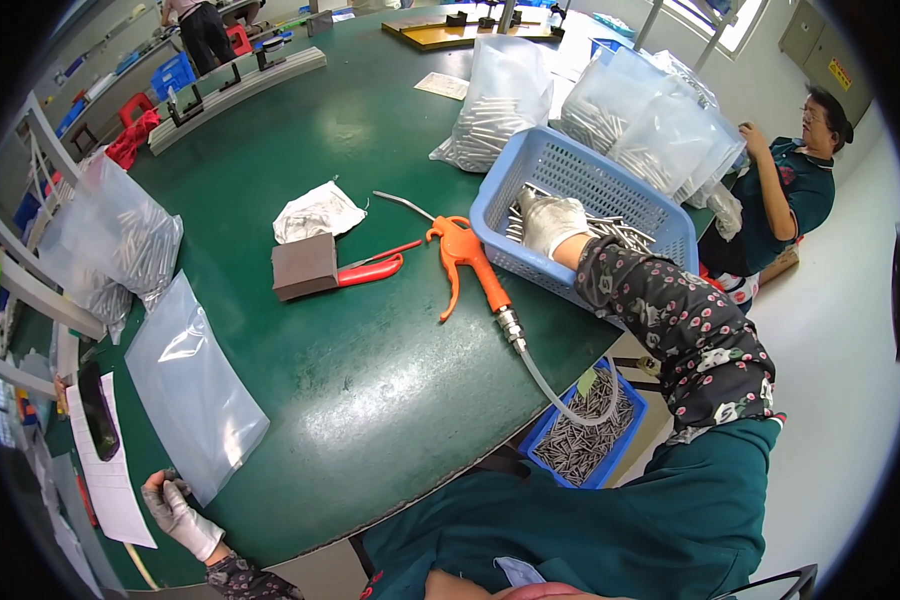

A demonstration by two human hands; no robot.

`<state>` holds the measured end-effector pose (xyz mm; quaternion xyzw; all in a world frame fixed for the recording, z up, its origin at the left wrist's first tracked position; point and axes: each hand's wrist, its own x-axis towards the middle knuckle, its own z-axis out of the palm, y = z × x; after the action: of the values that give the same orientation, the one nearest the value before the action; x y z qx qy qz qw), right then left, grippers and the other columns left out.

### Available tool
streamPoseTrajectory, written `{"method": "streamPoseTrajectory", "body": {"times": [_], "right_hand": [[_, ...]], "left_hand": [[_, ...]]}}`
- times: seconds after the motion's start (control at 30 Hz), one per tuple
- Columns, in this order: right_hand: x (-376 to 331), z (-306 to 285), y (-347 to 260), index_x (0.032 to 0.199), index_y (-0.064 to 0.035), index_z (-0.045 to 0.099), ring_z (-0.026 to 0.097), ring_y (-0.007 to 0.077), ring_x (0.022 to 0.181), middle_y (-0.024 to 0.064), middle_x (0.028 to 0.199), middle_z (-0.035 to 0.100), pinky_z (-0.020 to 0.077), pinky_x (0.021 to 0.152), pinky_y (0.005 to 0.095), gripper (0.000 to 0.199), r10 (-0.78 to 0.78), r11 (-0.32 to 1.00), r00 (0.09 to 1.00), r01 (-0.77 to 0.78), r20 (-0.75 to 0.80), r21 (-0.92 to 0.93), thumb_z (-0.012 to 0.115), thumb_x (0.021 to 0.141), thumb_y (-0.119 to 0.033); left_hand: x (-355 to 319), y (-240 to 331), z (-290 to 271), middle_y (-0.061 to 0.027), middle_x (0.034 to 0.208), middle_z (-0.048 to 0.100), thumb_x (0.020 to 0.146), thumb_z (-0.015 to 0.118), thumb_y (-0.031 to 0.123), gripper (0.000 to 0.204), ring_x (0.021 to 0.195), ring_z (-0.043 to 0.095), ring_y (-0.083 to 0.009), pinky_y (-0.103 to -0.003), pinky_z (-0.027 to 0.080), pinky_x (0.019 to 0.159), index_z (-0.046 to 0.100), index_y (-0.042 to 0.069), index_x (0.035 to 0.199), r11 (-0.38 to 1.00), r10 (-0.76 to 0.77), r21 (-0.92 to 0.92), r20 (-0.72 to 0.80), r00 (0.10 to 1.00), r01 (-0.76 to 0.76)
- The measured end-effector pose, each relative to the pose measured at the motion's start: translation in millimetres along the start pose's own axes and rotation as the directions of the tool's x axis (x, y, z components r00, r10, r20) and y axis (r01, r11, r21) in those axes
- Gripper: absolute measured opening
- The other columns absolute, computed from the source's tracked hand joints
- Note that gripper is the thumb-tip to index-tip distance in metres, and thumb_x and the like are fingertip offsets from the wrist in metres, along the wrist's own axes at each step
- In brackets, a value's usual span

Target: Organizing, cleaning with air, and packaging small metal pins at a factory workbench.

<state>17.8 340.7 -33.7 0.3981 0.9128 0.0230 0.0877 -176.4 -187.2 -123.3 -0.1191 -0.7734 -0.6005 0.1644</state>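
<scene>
My right hand (553, 224), in a white glove, reaches into a blue perforated plastic basket (620, 187). Its fingers are closed around some of the thin metal rods (625, 234) inside; the fingertips are partly hidden. At the lower left my left hand (183, 518), also gloved, is by the table edge with its fingers loosely bent and apart. A flat clear plastic bag (192, 385) lies right beside it; whether they touch I cannot tell. Between the hands rests an orange air blow gun (463, 262) with a clear hose.
Red-handled pliers (372, 270), a brown block (305, 267) and a crumpled white cloth (318, 212) lie mid-table. Filled bags (495, 105) stand behind the basket, others (135, 235) at left. A blue bin of metal pieces (625, 440) sits below the edge. A co-worker (795, 190) is at right.
</scene>
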Motion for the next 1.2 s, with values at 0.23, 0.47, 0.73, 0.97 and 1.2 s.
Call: {"method": "streamPoseTrajectory", "body": {"times": [0.23,0.47,0.73,0.97,1.2], "right_hand": [[-8.1,0.0,5.9,0.109,0.0018,0.050,0.057,0.0323,0.098,0.0214,0.097,0.061,0.0417,0.085,0.0409,0.046,0.045,0.999,0.998,-0.043,-0.054,0.031,0.058,0.069,-0.019],[-8.6,-2.8,11.4,0.098,0.0023,0.056,0.058,0.0339,0.093,0.0231,0.094,0.060,0.0455,0.082,0.0394,0.032,0.106,0.991,0.993,-0.101,-0.048,0.093,0.055,0.070,-0.014],[-2.9,1.1,19.9,0.095,-0.0002,0.055,0.060,0.0341,0.088,0.0225,0.089,0.061,0.0463,0.078,0.0405,0.025,-0.037,0.999,0.994,0.039,-0.106,0.020,0.052,0.073,-0.012],[0.0,-12.1,34.1,0.099,0.0016,0.055,0.060,0.0355,0.085,0.0242,0.083,0.061,0.0468,0.076,0.0398,0.034,0.008,0.976,0.975,0.040,-0.220,0.213,0.048,0.070,-0.013],[-29.6,-51.4,48.2,0.098,0.0030,0.052,0.051,0.0078,0.056,0.0009,0.066,0.053,0.0397,0.048,0.0220,0.037,-0.046,0.219,0.944,0.327,-0.326,0.919,0.057,0.061,0.004]], "left_hand": [[-1.9,0.8,-0.8,-0.0013,0.084,0.056,0.088,0.046,0.004,0.012,0.066,0.046,-0.0058,-0.019,0.037,0.060,0.054,0.004,0.097,0.998,-0.008,-0.058,0.019,1.000,0.009],[-3.5,3.6,0.6,-0.0015,0.083,0.054,0.087,0.045,0.001,0.012,0.066,0.043,-0.0054,-0.019,0.037,0.061,0.053,0.003,0.097,0.999,-0.021,-0.045,0.007,1.000,0.021],[0.2,-1.2,1.1,-0.0011,0.082,0.054,0.087,0.045,0.001,0.012,0.065,0.044,-0.0057,-0.019,0.037,0.060,0.053,0.004,0.095,1.000,-0.022,-0.009,0.016,1.000,0.023],[2.7,-1.4,0.8,-0.0011,0.080,0.052,0.086,0.044,-0.001,0.011,0.064,0.045,-0.0060,-0.019,0.038,0.059,0.052,0.003,0.091,0.999,0.000,0.033,0.018,1.000,0.000],[3.8,3.3,7.9,-0.0003,0.078,0.051,0.087,0.044,0.001,0.008,0.063,0.044,-0.0057,-0.019,0.039,0.058,0.052,0.004,0.089,1.000,0.017,-0.025,0.013,1.000,-0.017]]}}
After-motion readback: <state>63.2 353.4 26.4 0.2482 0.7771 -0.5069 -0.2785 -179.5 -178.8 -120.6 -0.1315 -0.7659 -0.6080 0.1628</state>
